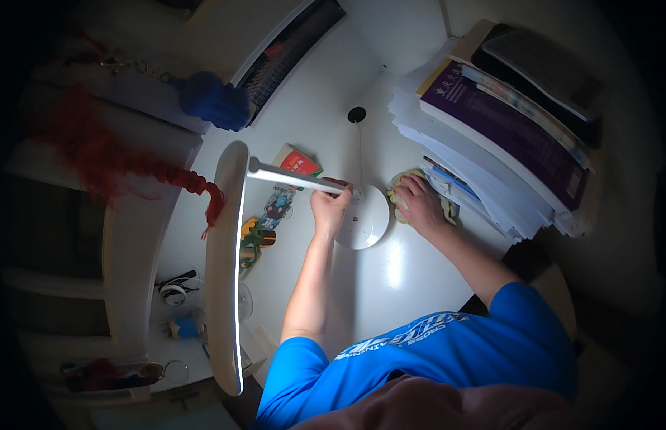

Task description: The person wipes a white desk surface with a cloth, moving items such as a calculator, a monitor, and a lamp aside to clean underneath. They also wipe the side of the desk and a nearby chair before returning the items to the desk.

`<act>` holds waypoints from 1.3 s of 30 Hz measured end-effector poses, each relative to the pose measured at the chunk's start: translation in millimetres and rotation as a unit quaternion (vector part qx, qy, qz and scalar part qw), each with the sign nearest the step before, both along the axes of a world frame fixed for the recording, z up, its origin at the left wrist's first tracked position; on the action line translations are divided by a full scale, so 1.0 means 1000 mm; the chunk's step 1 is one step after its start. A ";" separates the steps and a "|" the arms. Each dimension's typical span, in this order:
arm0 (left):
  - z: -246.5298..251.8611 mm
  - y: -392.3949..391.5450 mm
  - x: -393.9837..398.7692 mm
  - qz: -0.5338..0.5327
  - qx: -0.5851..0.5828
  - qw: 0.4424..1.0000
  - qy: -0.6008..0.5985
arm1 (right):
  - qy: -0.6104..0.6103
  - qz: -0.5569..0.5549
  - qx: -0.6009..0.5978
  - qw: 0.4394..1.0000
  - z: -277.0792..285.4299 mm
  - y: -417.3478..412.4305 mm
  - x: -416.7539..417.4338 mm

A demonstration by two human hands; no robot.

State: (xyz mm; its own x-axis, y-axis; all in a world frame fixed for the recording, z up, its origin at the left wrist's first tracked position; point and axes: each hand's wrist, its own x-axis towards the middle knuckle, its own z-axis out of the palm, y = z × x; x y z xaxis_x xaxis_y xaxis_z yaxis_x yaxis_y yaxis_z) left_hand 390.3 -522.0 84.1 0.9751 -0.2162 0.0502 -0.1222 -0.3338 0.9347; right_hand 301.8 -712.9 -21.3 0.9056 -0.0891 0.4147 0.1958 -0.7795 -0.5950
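A white desk lamp stands on the white desk, its round base (364,223) flat on the top and its long lamp head (228,269) lit at the left. My left hand (331,207) is closed around the lower part of the lamp's stem (295,178), just above the base. To the right of the base, my right hand (419,203) presses on a crumpled yellow-green cloth (449,209), which rests on the desk beside the paper stack. The palm hides part of the cloth. A thin cable (360,145) runs from behind the base to a dark round hole.
Stacked papers (473,172) and a purple book (505,134) stand at the right. Left of the stem lie a red and green box (298,161), small figures on clear plastic (278,205) and a sunflower ornament (252,234). Red tassels (166,172) and a blue pompom (217,102) hang at the left.
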 end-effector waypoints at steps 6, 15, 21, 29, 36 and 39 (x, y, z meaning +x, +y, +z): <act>-0.005 0.020 -0.027 0.026 -0.012 1.000 0.002 | 0.010 0.039 -0.020 0.999 -0.006 0.012 0.061; 0.011 0.031 -0.058 0.043 -0.056 0.995 0.073 | 0.004 0.156 -0.060 0.986 -0.023 0.037 0.154; 0.011 0.038 -0.056 0.038 -0.076 0.995 0.048 | -0.094 0.137 -0.033 0.986 -0.018 0.076 0.213; -0.004 0.034 -0.056 0.049 -0.088 0.994 0.050 | -0.129 0.125 -0.028 0.983 -0.023 0.084 0.241; -0.015 0.042 -0.056 0.064 -0.111 0.991 0.028 | 0.011 0.032 -0.075 0.997 -0.009 0.045 0.136; -0.021 0.046 -0.054 0.072 -0.119 0.990 0.036 | 0.077 -0.010 -0.059 0.995 0.004 0.026 0.087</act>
State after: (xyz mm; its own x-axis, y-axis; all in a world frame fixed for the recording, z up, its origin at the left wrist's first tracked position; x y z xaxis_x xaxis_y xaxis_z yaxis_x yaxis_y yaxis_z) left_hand 336.5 -475.7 63.0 0.9978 -0.0656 0.0114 -0.0188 -0.1131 0.9934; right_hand 389.1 -686.7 -17.5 0.9578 -0.0675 0.2794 0.0922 -0.8485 -0.5211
